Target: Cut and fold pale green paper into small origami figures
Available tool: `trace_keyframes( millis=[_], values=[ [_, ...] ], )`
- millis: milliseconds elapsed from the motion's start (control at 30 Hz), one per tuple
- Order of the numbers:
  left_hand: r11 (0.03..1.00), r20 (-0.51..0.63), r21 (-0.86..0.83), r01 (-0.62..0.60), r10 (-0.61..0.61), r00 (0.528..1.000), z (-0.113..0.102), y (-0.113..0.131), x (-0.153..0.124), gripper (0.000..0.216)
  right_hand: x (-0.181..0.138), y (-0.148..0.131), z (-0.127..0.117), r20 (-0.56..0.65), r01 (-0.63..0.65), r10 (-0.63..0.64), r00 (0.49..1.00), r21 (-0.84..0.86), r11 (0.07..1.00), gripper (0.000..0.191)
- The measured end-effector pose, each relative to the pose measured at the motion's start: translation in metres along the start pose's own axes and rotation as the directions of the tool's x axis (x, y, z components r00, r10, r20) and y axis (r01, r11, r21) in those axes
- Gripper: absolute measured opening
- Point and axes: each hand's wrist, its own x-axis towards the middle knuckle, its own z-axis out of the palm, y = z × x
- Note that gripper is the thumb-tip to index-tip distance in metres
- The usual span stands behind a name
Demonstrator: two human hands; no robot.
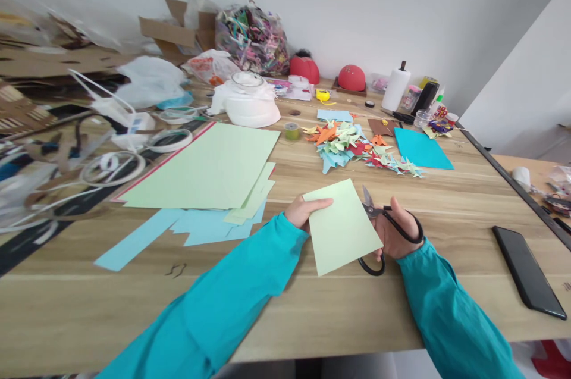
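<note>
I see a pale green sheet (343,233) held in front of the person, the left hand (301,210) pinching its ten o'clock side. At the sheet's three o'clock, the right hand (392,242) grips black-handled scissors (372,211); whether its fingers touch the paper, I can't tell. Beyond, on the wooden table (285,319), colourful paper cut-outs (343,144) heap at twelve, larger green paper (209,171) lies at ten, and a dark phone (529,272) just past three.

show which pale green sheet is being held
The smaller sheet in the left hand, beside the scissors; the large sheet and narrower pieces lie on the table.
</note>
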Motion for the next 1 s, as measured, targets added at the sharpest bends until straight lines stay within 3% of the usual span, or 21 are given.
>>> trace_keyframes(
  millis=[233, 700, 1000],
  values=[
    [0.999, 0.038, 0.048, 0.004, -0.006, 0.999, 0.008, 0.005, -0.01, 0.033, -0.006, -0.002, -0.002, -0.02, -0.091, 0.091, 0.996, 0.0, 0.996, 0.064],
    [1.0, 0.006, 0.002, 0.005, -0.005, 1.0, 0.005, -0.003, -0.002, 0.037, 0.001, -0.002, 0.002, -0.174, -0.041, 0.034, 0.984, -0.037, 0.998, 0.079],
    [0.998, -0.038, -0.054, 0.013, -0.015, 0.999, 0.011, 0.0, -0.008, 0.021, 0.006, 0.001, 0.014, -0.261, 0.12, -0.11, 0.959, 0.023, 0.992, 0.074]
  ],
)
